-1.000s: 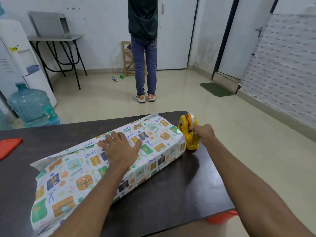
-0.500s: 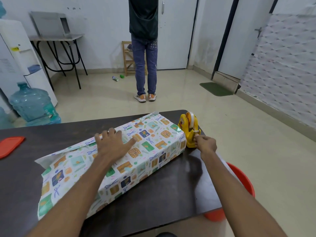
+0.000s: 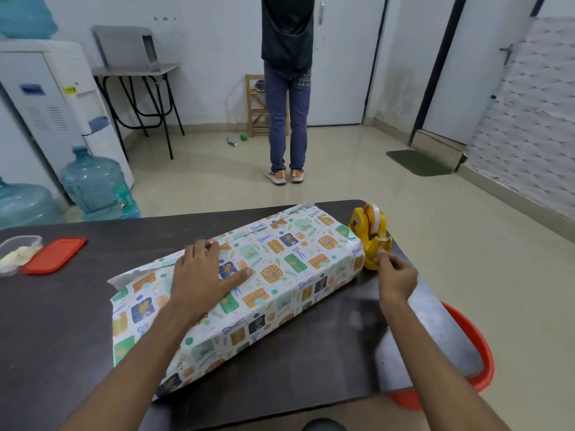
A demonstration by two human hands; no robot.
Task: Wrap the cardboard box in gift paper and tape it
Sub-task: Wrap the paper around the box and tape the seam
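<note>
While wrapped box (image 3: 295,275) lies on dark table (image 3: 62,321), cream floor (image 3: 357,175), water jug (image 3: 96,185), person (image 3: 287,88)

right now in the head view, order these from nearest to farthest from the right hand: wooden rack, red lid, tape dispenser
From the right hand:
1. tape dispenser: just ahead at the right end of the table, with the fingers pinching at its front.
2. red lid: across the table, at its far left.
3. wooden rack: across the room, behind the standing person.
</note>
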